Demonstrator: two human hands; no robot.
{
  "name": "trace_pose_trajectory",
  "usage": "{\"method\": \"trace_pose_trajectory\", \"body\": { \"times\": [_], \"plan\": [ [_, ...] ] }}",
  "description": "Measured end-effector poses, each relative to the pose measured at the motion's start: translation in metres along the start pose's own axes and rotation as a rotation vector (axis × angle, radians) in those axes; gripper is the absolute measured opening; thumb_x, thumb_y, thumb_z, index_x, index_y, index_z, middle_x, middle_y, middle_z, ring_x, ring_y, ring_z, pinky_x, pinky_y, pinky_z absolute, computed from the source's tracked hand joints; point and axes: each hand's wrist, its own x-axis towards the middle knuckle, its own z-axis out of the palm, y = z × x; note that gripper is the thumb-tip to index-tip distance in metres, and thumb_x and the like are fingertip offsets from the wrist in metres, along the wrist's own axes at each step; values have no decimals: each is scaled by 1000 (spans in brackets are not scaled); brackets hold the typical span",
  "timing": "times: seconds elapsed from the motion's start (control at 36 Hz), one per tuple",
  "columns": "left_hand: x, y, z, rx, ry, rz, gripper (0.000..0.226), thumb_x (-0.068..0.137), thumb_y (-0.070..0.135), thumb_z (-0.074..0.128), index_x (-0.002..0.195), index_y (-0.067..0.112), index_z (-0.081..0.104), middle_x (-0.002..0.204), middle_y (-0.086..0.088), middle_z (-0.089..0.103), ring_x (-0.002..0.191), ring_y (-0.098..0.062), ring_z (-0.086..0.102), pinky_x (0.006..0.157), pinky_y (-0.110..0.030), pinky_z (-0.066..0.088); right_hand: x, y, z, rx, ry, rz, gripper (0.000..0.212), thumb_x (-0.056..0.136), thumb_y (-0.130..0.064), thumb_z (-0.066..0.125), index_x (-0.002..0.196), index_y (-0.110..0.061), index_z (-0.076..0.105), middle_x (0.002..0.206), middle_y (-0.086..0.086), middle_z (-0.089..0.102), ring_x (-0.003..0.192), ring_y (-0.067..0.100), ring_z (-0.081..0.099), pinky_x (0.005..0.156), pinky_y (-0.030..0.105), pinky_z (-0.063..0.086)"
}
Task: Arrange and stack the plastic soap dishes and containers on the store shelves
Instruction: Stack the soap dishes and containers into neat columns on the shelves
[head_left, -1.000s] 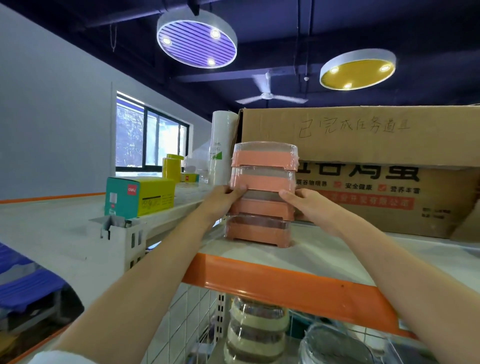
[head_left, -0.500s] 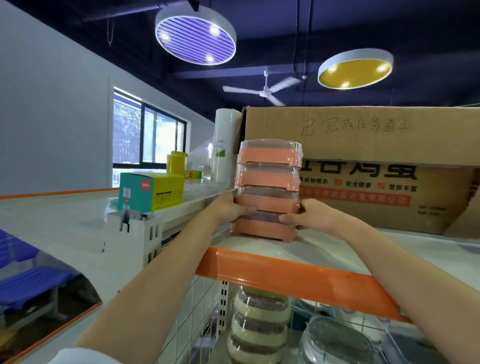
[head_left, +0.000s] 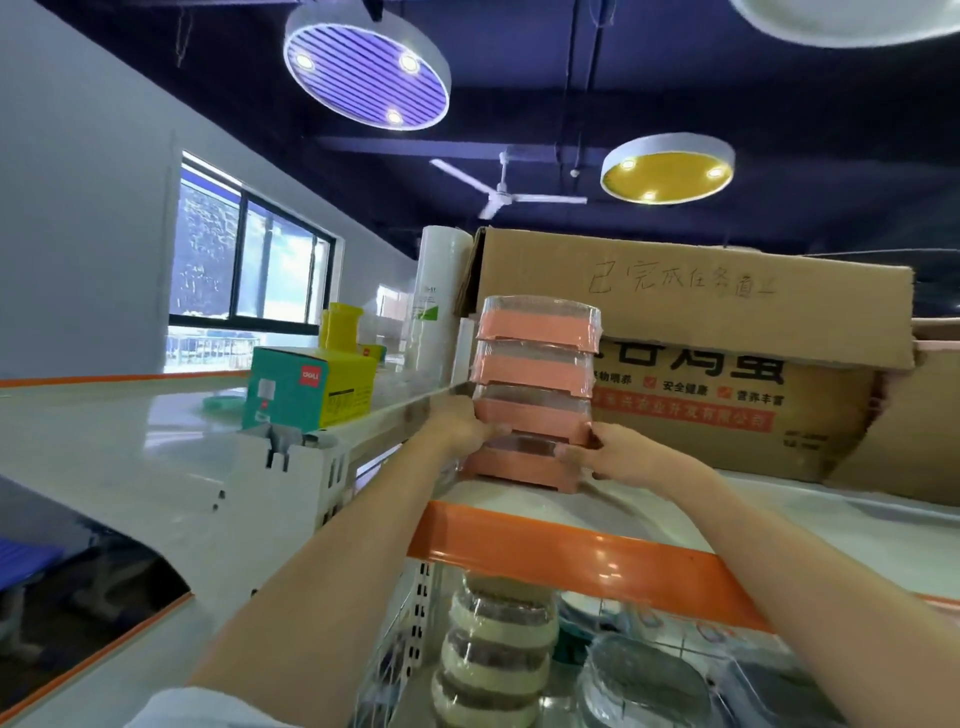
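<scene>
Top shelf (head_left: 779, 525), white deck with an orange front lip, fills the right half of my view. At its far side sits a big cardboard box (head_left: 701, 358), handwriting on the upper flap, red print below. Just left of the box a white roll (head_left: 434, 301) stands upright; further left, on the neighbouring deck, a green and yellow carton (head_left: 306, 387). The pink soap dishes (head_left: 535, 384), four high and wrapped in clear film, stand near the front lip with the cardboard box close behind; I can't tell whether they touch it. Left hand (head_left: 462, 428) presses the stack's left side low down, around the bottom two dishes, fingers curled against it. Right hand (head_left: 618, 457) cups the opposite side at the lowest dish, fingertips hooked on its corner. Both are grasping the stack, neither released. Below the lip, a beige stack of dishes (head_left: 496, 654) and a clear lidded container (head_left: 644, 686) are on the lower level. My read: the step is seating and squaring the stack. To do it well, keep pressure even and low on both sides, slide rather than lift, and let go only once the upper dishes stop leaning.
</scene>
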Motion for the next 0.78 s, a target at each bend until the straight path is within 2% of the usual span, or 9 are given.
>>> {"method": "trace_pose_trajectory", "body": {
  "times": [0.11,0.22,0.33,0.42,0.5,0.56,0.61,0.69,0.78],
  "plan": [
    [-15,3,-2,154,-2,48,52,87,34,66,130,8,52,127,-14,58,116,-30,55,101,-38,43,-12,0,-1,-139,-5,20,64,87,-56,56,125,-5,50,118,8,60,104,24,57,88,35,49],
    [-42,11,-11,499,31,153,54,88,33,64,135,12,47,133,-14,54,121,-29,49,103,-36,39,-31,-1,-7,-319,41,-8,60,91,-47,56,126,0,43,124,12,54,96,24,50,74,30,39],
    [-68,24,-12,653,114,181,45,90,29,61,127,9,49,127,-13,54,118,-29,50,97,-37,39,-57,-2,-11,-467,141,-82,54,94,-43,52,130,-4,43,130,13,49,116,30,50,90,38,42],
    [-87,32,-6,707,202,267,32,92,29,54,117,10,53,122,-10,54,109,-25,52,90,-35,42,-78,-6,-9,-578,255,-189,44,97,-35,46,132,-9,43,130,10,48,121,28,47,95,40,40],
    [-114,36,6,737,273,393,26,94,31,52,109,10,53,118,-7,53,107,-22,51,87,-32,43,-103,-4,-1,-610,442,-334,39,97,-32,43,130,-11,47,125,6,52,119,23,48,93,36,38],
    [-135,36,14,725,332,493,24,94,31,51,104,9,54,113,-7,53,103,-22,50,83,-30,40,-121,-2,9,-580,530,-441,38,95,-31,47,124,-8,53,118,7,58,113,25,52,89,37,40],
    [-157,34,22,692,369,569,21,92,27,55,98,8,54,105,-9,54,95,-24,51,77,-33,41,-138,3,20,-536,578,-574,33,90,-30,56,110,-4,61,105,11,62,98,29,59,80,39,46],
    [-188,25,33,671,319,646,15,87,22,60,83,8,54,85,-9,56,72,-22,50,60,-36,45,-165,11,42,-474,577,-669,34,85,-32,47,97,-5,63,94,11,64,83,27,62,67,36,51],
    [-215,7,46,695,225,638,13,82,17,66,80,9,56,77,-5,55,66,-20,51,54,-29,42,-184,26,71,-462,502,-698,34,80,-27,51,103,-4,62,97,11,65,87,28,63,71,35,53]
  ]
}}
